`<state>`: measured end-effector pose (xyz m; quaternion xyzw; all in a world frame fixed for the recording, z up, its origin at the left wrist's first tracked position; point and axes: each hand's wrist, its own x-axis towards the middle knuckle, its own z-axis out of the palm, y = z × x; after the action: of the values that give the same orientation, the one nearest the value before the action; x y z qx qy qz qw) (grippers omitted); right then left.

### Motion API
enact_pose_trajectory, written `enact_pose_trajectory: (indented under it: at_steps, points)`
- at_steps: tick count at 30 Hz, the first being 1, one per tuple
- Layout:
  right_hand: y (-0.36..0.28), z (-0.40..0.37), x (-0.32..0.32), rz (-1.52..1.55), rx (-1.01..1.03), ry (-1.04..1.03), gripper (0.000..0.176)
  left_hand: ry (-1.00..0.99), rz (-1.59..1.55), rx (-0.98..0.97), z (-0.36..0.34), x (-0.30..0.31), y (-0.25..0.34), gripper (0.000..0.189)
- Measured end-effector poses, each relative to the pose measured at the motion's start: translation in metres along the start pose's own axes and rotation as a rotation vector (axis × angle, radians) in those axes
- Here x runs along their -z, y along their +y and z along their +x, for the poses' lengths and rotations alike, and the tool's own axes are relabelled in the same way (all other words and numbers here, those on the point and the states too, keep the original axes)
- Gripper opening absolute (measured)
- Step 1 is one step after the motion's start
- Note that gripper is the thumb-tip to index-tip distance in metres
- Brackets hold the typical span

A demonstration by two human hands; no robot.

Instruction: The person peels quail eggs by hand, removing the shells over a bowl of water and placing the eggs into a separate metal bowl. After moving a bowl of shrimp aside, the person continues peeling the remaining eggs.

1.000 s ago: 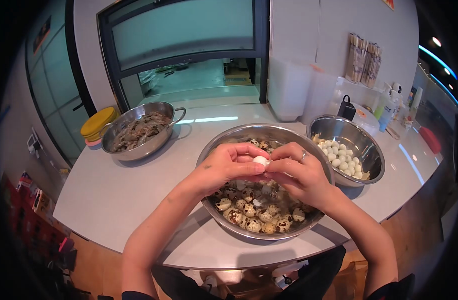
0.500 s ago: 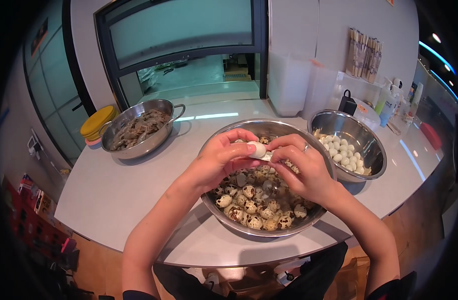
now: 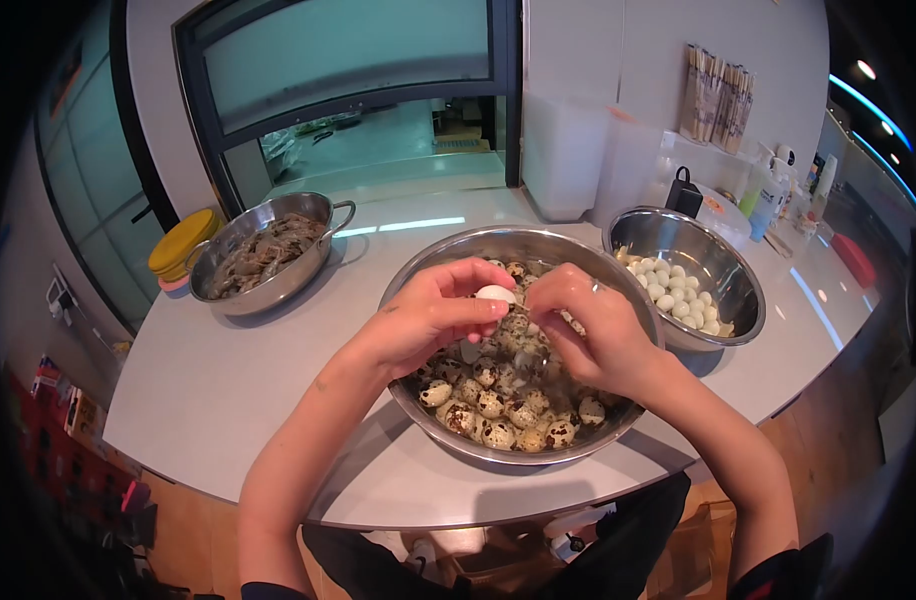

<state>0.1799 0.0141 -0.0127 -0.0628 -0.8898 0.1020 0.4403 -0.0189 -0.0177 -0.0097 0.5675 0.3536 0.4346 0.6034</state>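
Note:
My left hand [image 3: 425,312] pinches a white quail egg [image 3: 496,294] between thumb and fingers. What shows of the egg is smooth and mostly bare of shell. Just to its right, my right hand [image 3: 600,328] has its fingers curled and pressed together; whatever they may hold is hidden. Both hands are over a large steel bowl [image 3: 518,457]. In it, speckled quail eggs [image 3: 498,434] lie in water with bits of shell among them.
A second steel bowl [image 3: 743,290] at the right holds peeled white eggs [image 3: 675,292]. To the left stands a two-handled steel pan [image 3: 278,287] of raw shrimp [image 3: 268,252], beside yellow lids [image 3: 186,245]. Bottles [image 3: 768,210] and wrapped chopsticks [image 3: 716,98] are at the back right.
My right hand has drawn slightly away from the egg, its fingers curling in. My left hand still holds the egg, now tilted differently. The whole view has shifted a little.

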Motion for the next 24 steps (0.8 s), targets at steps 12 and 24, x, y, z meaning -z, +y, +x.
enact_pose_trajectory:
  at_steps: [12, 24]
  points:
    - [0.000, 0.001, -0.001, -0.014, 0.009, 0.042, 0.020, -0.215, 0.139, 0.129, -0.006, -0.010, 0.007, 0.030]
    - [0.000, 0.001, 0.003, -0.067, -0.013, 0.217, 0.016, -0.100, 0.036, 0.030, -0.004, -0.004, 0.005, 0.025]
